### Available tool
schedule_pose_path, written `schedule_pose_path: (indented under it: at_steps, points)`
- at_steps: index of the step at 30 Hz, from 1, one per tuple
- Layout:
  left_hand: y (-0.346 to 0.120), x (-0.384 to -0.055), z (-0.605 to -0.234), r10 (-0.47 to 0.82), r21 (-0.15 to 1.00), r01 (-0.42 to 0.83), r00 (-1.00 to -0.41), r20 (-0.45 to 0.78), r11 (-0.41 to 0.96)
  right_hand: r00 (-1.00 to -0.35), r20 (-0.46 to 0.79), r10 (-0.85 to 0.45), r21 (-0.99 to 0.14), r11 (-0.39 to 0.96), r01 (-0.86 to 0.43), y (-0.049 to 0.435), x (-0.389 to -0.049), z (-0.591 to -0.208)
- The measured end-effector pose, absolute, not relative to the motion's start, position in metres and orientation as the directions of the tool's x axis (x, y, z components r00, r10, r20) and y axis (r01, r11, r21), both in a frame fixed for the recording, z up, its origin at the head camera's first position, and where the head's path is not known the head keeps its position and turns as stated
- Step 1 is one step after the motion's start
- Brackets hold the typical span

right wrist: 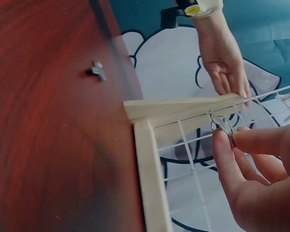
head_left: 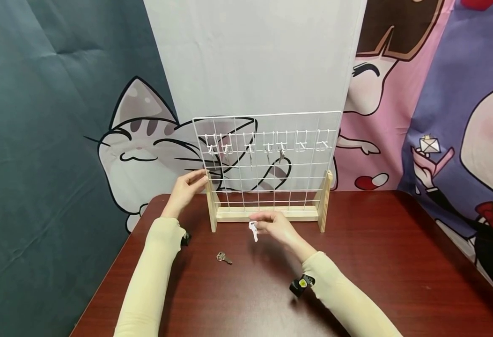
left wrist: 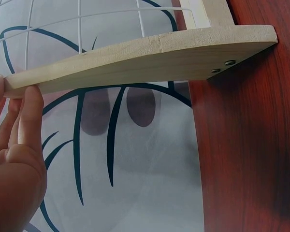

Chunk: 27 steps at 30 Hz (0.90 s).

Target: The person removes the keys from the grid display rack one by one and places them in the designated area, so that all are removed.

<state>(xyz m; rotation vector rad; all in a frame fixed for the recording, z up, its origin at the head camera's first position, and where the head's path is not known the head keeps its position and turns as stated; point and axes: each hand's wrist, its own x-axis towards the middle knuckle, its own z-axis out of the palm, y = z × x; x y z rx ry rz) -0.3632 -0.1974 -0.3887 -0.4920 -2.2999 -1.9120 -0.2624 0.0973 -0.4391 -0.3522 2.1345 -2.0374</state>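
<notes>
A white wire grid rack in a wooden stand is on the table, with several keys hanging from its white hooks. My left hand pinches the top of the stand's left wooden upright, thumb on one side and fingers on the other. Low in front of the grid, my right hand holds a key between thumb and fingertips. Its metal ring shows at the fingertips in the right wrist view. Another key lies on the table, left of the right hand.
The dark red wooden table extends right and toward me. Behind the rack hangs a printed cloth with a cartoon cat. At the right end of the row, hooks carry no key. The stand's right upright rests on the table.
</notes>
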Motion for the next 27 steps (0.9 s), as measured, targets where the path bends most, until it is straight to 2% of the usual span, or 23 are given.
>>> schedule_pose_path:
  at_steps: [8, 19, 27]
  points:
    - [-0.197, -0.36, -0.385, 0.184, 0.949, 0.268, -0.954, 0.238, 0.163, -0.962, -0.016, -0.272, -0.999, 0.04, 0.006, 0.086, -0.258, -0.459]
    - [-0.195, -0.364, -0.386, 0.163, 0.939, 0.305, -0.946, 0.279, 0.162, -0.971, -0.051, -0.235, -0.995, 0.095, 0.03, 0.074, -0.262, -0.489]
    - [-0.195, -0.363, -0.386, 0.16, 0.949, 0.282, -0.952, 0.26, 0.139, -0.969, -0.019, -0.247, -0.994, 0.11, -0.008, 0.066, -0.261, -0.503]
